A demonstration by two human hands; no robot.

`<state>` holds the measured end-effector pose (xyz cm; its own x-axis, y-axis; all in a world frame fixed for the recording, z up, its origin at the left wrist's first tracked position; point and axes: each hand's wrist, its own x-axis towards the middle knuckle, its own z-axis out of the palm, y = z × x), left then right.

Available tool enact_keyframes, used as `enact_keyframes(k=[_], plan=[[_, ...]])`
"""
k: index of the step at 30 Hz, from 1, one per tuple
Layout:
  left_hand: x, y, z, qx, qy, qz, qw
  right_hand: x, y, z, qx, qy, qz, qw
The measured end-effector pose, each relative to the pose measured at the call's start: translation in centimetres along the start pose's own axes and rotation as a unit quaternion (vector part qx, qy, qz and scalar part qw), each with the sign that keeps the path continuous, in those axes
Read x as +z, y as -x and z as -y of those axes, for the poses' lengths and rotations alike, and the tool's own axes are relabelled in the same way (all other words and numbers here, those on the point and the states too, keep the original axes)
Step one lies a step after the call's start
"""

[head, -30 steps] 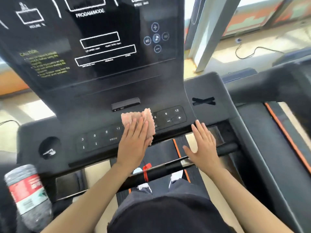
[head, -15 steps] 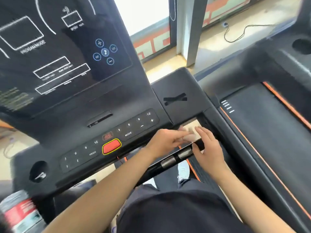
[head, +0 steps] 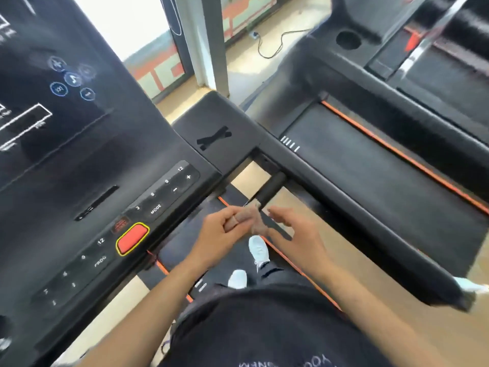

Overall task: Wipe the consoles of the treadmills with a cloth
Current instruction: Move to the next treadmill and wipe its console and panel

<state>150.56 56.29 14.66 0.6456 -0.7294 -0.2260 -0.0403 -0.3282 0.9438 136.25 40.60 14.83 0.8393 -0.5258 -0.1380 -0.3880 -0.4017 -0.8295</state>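
Cloth (head: 253,220) now off the handlebar (head: 270,188), clamped in left hand (head: 218,233) fingers; right hand (head: 300,235) lifted, fingers apart.

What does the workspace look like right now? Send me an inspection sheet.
Surface: console dark, cloth not on it; red button uncovered.
Job's things: cloth bunched, held in front of the console.
Clutter: black tape cross on the console's right wing.
Grips: left hand pinches the cloth; right hand open beside it, contact unclear.
Cables: black cable loose on the floor beyond.
Surroundings: second treadmill to the right; window behind.
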Motion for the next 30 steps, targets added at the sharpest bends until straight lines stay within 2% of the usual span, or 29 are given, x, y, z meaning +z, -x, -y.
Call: enact_keyframes(k=[3, 7, 11, 14, 17, 20, 22, 26, 30], plan=[[1.7, 1.9, 0.0, 0.009, 0.052, 0.069, 0.996, 0.0, 3.6, 1.2, 0.053, -0.057, -0.015, 0.997], [4.4, 4.6, 0.2, -0.020, 0.118, 0.179, 0.977, -0.4, 8.3, 1.2, 0.140, -0.147, -0.053, 0.978], [7.0, 6.4, 0.6, -0.031, 0.113, 0.197, 0.973, -1.0, 13.2, 0.1, 0.187, -0.169, -0.072, 0.965], [9.5, 7.7, 0.0, -0.056, 0.064, 0.236, 0.968, -1.1, 16.9, -1.7, 0.214, -0.168, -0.108, 0.956], [12.0, 8.4, -0.1, -0.059, -0.013, 0.259, 0.964, -1.7, 20.2, -3.4, 0.236, -0.222, -0.143, 0.935], [14.5, 8.8, -0.2, -0.035, -0.046, 0.296, 0.953, -3.3, 23.3, -5.1, 0.239, -0.274, -0.206, 0.909], [16.9, 9.2, -0.4, 0.014, -0.120, 0.311, 0.943, -4.7, 25.8, -6.8, 0.239, -0.283, -0.233, 0.899], [23.3, 11.2, -2.0, 0.113, -0.223, 0.365, 0.897, -8.2, 32.1, -11.1, 0.248, -0.297, -0.275, 0.880], [31.4, 14.6, -3.8, 0.121, -0.268, 0.447, 0.845, -12.9, 39.1, -15.7, 0.271, -0.308, -0.331, 0.850]])
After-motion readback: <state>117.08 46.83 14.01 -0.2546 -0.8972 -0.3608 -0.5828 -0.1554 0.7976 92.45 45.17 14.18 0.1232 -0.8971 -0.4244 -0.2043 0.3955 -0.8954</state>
